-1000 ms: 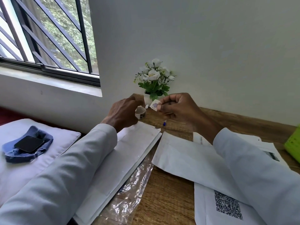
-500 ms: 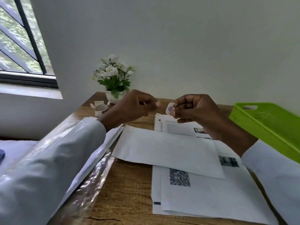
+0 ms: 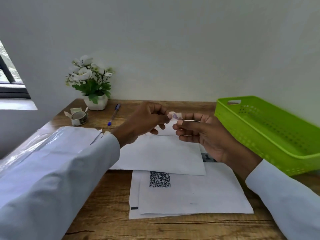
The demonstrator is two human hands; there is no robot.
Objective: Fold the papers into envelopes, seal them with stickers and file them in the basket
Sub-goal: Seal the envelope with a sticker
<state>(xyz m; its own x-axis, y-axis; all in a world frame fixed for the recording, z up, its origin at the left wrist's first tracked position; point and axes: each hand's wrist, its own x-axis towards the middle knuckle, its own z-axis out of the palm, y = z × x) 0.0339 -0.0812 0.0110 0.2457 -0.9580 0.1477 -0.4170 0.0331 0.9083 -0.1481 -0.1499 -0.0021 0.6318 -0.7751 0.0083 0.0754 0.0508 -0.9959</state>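
Note:
A small white sticker (image 3: 174, 116) with a purple mark is held up above the desk, pinched between my left hand (image 3: 147, 119) and my right hand (image 3: 199, 134). Both hands' fingertips meet on it. Below them lies a folded white envelope (image 3: 161, 155) on the wooden desk. It overlaps a stack of white papers (image 3: 190, 194), one printed with a QR code. The green plastic basket (image 3: 270, 135) stands at the right, tilted toward me, with nothing visible inside. A sticker roll (image 3: 78, 117) sits at the back left.
A pot of white flowers (image 3: 91, 87) stands against the wall at the back left. A blue pen (image 3: 114, 114) lies beside it. A pack of white paper in clear plastic wrap (image 3: 69, 141) lies along the desk's left edge under my left sleeve.
The view has swung right, away from the window and toward the basket. My hands came together over the envelope, and the left hand now also pinches the sticker.

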